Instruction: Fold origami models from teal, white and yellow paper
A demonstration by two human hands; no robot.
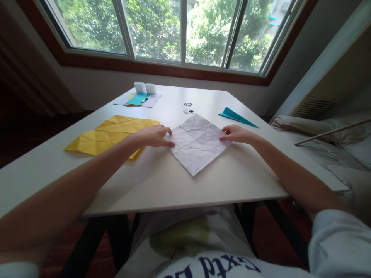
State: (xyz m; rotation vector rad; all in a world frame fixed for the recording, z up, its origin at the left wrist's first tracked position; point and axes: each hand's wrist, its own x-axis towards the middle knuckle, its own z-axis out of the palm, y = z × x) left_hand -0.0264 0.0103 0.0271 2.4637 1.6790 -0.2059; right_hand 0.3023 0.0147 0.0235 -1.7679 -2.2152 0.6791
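Note:
A square sheet of white paper (197, 141), marked with creases, lies turned like a diamond on the white table (162, 185), one corner towards me. My left hand (158, 136) pinches its left corner between thumb and fingers. At the opposite corner my right hand (234, 134) grips the paper the same way, fingertips partly hidden by the hand. Left of the white sheet, partly under my left wrist and forearm, rests a creased yellow paper (104, 133). Beyond my right hand lies a folded teal paper (236, 116), long and pointed.
Two small white containers (145, 88) stand at the far left of the table, behind a teal sheet (137, 99) with a pen (146, 98) on it. Round cable holes (188, 111) sit mid-table. A cushioned seat (319, 135) with a thin stick (333, 132) is at the right.

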